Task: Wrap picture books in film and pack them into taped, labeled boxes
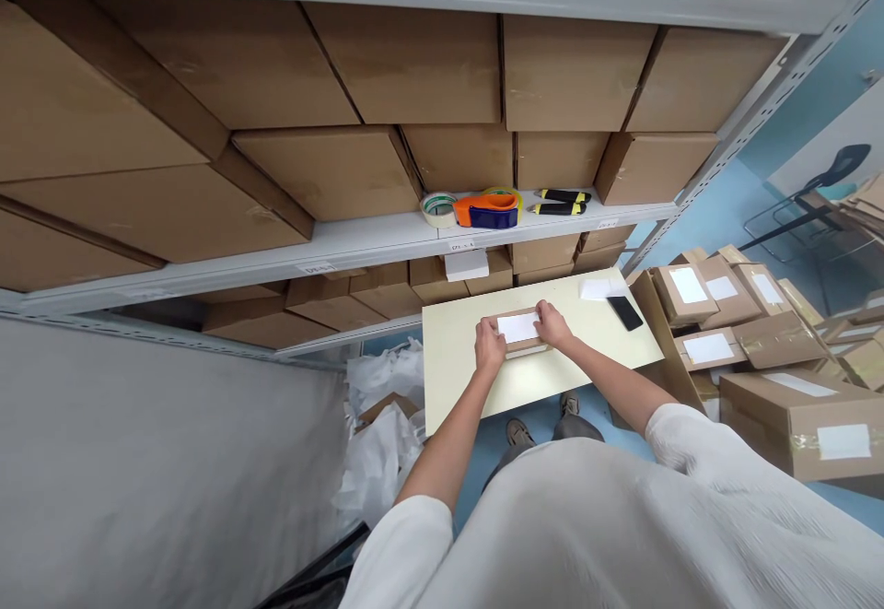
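Note:
A small brown cardboard box (526, 348) lies on the pale tabletop (456, 397). A blank-looking white label (517, 327) covers most of its upper face. At the label's left end, my left hand (490, 345) is closed, with its fingers against the label and the box edge. My right hand (552, 324) pinches the opposite end, its fingertips at the label's right corner. Whether the label is fully stuck down cannot be made out. To the right of my right hand are a black phone (624, 312) and white paper slips (599, 289).
Shelves (373, 233) packed with cardboard boxes rise ahead. On one lie a tape roll (437, 210), an orange-and-blue tape dispenser (487, 210) and two black-and-yellow cutters (561, 203). Labelled parcels (787, 406) crowd the right; white wrapping (383, 443) lies left of the table.

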The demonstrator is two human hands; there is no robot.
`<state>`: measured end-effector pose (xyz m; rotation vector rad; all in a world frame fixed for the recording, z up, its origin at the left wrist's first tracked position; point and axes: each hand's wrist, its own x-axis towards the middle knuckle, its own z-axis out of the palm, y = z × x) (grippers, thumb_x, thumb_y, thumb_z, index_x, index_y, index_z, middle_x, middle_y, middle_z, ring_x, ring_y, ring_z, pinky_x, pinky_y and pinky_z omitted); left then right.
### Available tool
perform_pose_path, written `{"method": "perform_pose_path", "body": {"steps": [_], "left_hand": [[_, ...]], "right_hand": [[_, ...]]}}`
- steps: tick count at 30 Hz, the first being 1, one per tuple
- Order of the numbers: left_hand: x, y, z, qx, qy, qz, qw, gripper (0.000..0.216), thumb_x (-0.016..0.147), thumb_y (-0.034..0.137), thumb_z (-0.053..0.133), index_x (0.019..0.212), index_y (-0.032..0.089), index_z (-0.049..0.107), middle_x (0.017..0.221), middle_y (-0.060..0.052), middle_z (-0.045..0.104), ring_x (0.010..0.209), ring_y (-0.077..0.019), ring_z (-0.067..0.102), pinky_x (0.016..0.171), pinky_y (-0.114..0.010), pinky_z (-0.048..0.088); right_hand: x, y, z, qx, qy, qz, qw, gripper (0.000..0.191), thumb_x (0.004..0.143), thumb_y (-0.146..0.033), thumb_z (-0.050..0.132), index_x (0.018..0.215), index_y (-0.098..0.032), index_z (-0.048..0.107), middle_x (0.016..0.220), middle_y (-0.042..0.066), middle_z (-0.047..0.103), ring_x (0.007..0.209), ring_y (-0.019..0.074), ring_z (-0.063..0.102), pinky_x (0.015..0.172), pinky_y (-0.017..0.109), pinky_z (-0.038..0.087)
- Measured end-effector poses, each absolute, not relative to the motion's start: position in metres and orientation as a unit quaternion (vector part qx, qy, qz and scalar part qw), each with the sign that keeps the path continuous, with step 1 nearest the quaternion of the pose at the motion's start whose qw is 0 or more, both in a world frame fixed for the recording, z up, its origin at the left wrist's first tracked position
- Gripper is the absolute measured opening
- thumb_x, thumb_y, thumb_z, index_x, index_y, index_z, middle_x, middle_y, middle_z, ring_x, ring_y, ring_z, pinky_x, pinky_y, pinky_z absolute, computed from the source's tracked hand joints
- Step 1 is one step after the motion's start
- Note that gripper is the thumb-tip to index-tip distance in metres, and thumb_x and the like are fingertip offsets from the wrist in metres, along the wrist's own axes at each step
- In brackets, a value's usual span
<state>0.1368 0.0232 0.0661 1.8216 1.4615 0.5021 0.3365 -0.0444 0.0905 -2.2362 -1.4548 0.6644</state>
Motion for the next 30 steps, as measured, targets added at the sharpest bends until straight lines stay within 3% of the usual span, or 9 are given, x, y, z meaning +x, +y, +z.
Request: {"method": "perform_pose_path", "body": {"steps": [7, 11, 13, 17, 19, 22, 26, 30], "left_hand": [[0.137, 0.021, 0.072, 0.771, 0.555, 0.126, 0.286, 0.027, 0.094, 0.013, 0.058, 0.119, 0.025, 0.054, 0.125, -0.010, 0.061, 0.103, -0.0260, 0.068, 0.090, -0.040, 0.055], [0.133, 0.019, 0.073, 0.829, 0.509, 0.124, 0.198, 0.037, 0.095, 0.015, 0.057, 0.132, 0.020, 0.060, 0.143, -0.019, 0.060, 0.131, -0.0356, 0.061, 0.107, -0.051, 0.051], [0.129, 0.018, 0.070, 0.872, 0.438, 0.126, 0.179, 0.049, 0.095, 0.012, 0.051, 0.143, 0.018, 0.059, 0.157, -0.020, 0.056, 0.146, -0.0357, 0.052, 0.118, -0.053, 0.044], [0.117, 0.015, 0.056, 0.926, 0.328, 0.069, 0.174, 0.068, 0.099, 0.021, 0.043, 0.167, 0.015, 0.041, 0.174, -0.016, 0.042, 0.164, -0.0322, 0.033, 0.135, -0.056, 0.020], [0.110, 0.013, 0.051, 0.932, 0.321, 0.029, 0.166, 0.076, 0.101, 0.032, 0.044, 0.173, 0.014, 0.028, 0.180, -0.016, 0.030, 0.168, -0.0333, 0.023, 0.137, -0.060, 0.008], [0.102, 0.010, 0.048, 0.930, 0.333, -0.010, 0.157, 0.090, 0.096, 0.037, 0.051, 0.176, 0.013, 0.017, 0.183, -0.017, 0.018, 0.171, -0.0347, 0.012, 0.136, -0.064, -0.002], [0.099, 0.007, 0.050, 0.900, 0.399, 0.009, 0.178, 0.094, 0.092, 0.034, 0.060, 0.175, 0.015, 0.020, 0.182, -0.022, 0.015, 0.170, -0.0396, 0.007, 0.133, -0.070, 0.000], [0.097, 0.004, 0.048, 0.845, 0.470, 0.061, 0.247, 0.101, 0.086, 0.036, 0.073, 0.172, 0.019, 0.023, 0.180, -0.027, 0.017, 0.167, -0.0459, 0.020, 0.130, -0.069, 0.021]], "right_hand": [[0.331, -0.048, 0.094, -0.805, -0.553, 0.185, 0.109, 0.024, 0.099, -0.017, 0.052, 0.122, -0.023, 0.055, 0.129, 0.012, 0.061, 0.095, 0.0258, 0.062, 0.079, 0.037, 0.052], [0.328, -0.051, 0.093, -0.795, -0.589, 0.124, 0.075, 0.026, 0.101, -0.019, 0.052, 0.125, -0.019, 0.063, 0.133, 0.017, 0.062, 0.119, 0.0322, 0.059, 0.096, 0.043, 0.051], [0.324, -0.055, 0.088, -0.761, -0.634, 0.107, 0.083, 0.036, 0.106, -0.024, 0.047, 0.137, -0.017, 0.063, 0.143, 0.019, 0.061, 0.132, 0.0346, 0.054, 0.107, 0.049, 0.047], [0.314, -0.066, 0.068, -0.691, -0.708, 0.121, 0.083, 0.068, 0.111, -0.051, 0.034, 0.170, -0.015, 0.038, 0.170, 0.019, 0.044, 0.156, 0.0356, 0.037, 0.127, 0.060, 0.028], [0.312, -0.072, 0.060, -0.682, -0.718, 0.128, 0.058, 0.083, 0.110, -0.061, 0.030, 0.175, -0.011, 0.025, 0.178, 0.019, 0.031, 0.164, 0.0354, 0.026, 0.133, 0.060, 0.019], [0.314, -0.078, 0.057, -0.703, -0.698, 0.134, 0.019, 0.092, 0.108, -0.067, 0.028, 0.175, -0.005, 0.019, 0.181, 0.021, 0.018, 0.169, 0.0344, 0.014, 0.135, 0.057, 0.012], [0.321, -0.082, 0.067, -0.762, -0.635, 0.124, 0.029, 0.089, 0.106, -0.065, 0.036, 0.175, -0.010, 0.022, 0.181, 0.022, 0.015, 0.169, 0.0370, 0.010, 0.133, 0.064, 0.013], [0.323, -0.093, 0.078, -0.808, -0.572, 0.126, 0.067, 0.083, 0.106, -0.063, 0.046, 0.174, -0.019, 0.026, 0.180, 0.023, 0.020, 0.165, 0.0403, 0.024, 0.129, 0.064, 0.023]]}}
